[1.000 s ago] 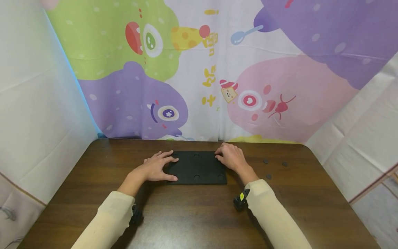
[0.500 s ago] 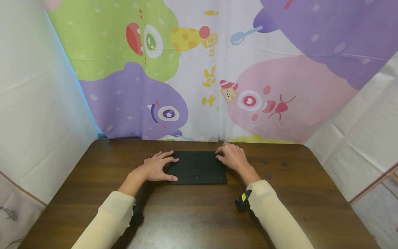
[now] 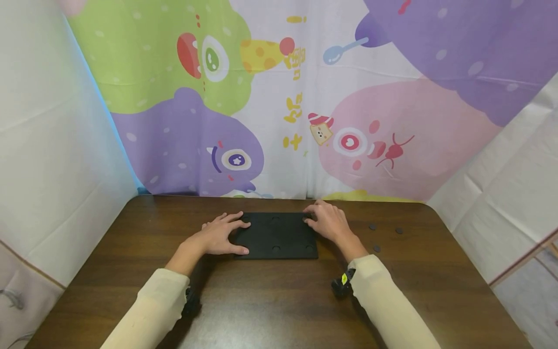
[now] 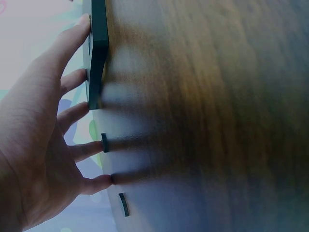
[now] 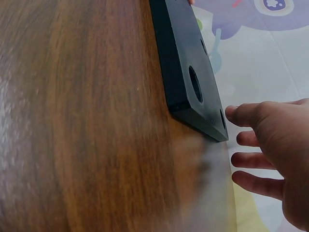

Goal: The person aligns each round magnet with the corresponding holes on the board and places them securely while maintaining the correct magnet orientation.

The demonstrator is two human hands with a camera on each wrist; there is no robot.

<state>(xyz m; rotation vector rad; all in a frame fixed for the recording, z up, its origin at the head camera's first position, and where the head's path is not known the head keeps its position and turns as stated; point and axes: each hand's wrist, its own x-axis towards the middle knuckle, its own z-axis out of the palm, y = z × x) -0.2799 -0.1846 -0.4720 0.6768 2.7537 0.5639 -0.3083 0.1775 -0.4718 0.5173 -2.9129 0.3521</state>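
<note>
A flat black board (image 3: 279, 235) with round recesses lies on the wooden table. My left hand (image 3: 214, 236) is spread over its left end, thumb on the near side and fingers toward the far side. In the left wrist view, a small dark disc (image 4: 105, 142) lies by one fingertip of the left hand, and another disc (image 4: 124, 205) lies farther off. My right hand (image 3: 329, 220) is over the board's far right corner. Its thumb (image 5: 234, 114) is beside the corner recess (image 5: 222, 118). No piece shows between thumb and fingers; the right index fingertip is hidden in the right wrist view.
To the right of the board lie three small dark discs: a far disc (image 3: 372, 227), a rightmost disc (image 3: 399, 230) and a near disc (image 3: 377, 248). A cartoon-printed curtain (image 3: 279, 97) hangs behind the table (image 3: 270, 305). White cloth panels stand at both sides.
My right hand has shifted slightly to the right, and more of the board's far right corner shows between its thumb and index finger. The left hand and the board stay still.
</note>
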